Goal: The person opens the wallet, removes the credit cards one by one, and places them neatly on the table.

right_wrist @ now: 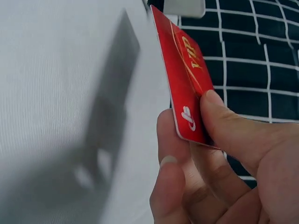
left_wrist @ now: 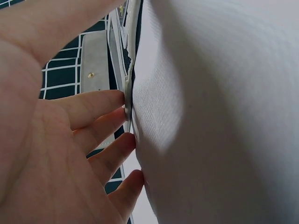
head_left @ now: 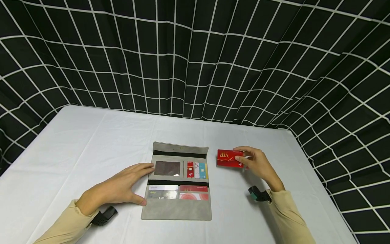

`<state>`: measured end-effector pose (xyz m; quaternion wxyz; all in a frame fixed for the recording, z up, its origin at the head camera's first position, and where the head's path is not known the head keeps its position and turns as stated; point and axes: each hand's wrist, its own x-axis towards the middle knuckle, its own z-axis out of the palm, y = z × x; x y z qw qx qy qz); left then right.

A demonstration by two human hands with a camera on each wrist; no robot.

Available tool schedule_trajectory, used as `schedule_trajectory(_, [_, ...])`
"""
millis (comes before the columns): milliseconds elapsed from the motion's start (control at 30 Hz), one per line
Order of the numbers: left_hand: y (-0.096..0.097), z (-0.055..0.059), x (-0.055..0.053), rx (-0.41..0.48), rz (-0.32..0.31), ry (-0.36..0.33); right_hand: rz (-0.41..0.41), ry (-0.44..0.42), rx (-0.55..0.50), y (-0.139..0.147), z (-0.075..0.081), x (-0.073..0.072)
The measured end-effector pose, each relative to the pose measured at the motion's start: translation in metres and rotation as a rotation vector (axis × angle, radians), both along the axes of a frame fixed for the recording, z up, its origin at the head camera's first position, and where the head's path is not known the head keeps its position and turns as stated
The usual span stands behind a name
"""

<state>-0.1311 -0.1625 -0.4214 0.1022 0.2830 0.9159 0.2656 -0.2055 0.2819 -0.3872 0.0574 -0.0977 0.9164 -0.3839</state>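
Right hand point(head_left: 258, 164) pinches a red card point(head_left: 226, 159) with gold VIP lettering

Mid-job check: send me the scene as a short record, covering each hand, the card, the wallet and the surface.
left hand: fingers extended, touching the wallet's left edge
right hand: pinches the red VIP card between thumb and fingers
card position: raised off the cloth, right of the wallet
gray wallet: lies open, cards showing in its slots
surface: white cloth
backdrop: black curtain with white grid
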Motion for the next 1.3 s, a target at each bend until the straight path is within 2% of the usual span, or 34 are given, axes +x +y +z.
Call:
schedule_trajectory(700, [-0.001, -0.001, -0.001, 0.013, -0.001, -0.008, -0.071, -0.009, 0.102, 0.023, -0.011, -0.026])
schedule_trajectory(1033, [-0.001, -0.001, -0.001, 0.011, 0.000, -0.004, -0.088, 0.061, 0.173, 0.022, -0.015, -0.035])
schedule_trajectory(1133, [-0.001, -0.002, -0.001, 0.009, 0.001, -0.005, -0.109, 0.048, 0.212, 0.019, -0.016, -0.037])
schedule_trajectory(1300, [-0.001, -0.002, -0.001, 0.010, 0.001, -0.008, -0.126, 0.003, 0.222, 0.017, -0.017, -0.039])
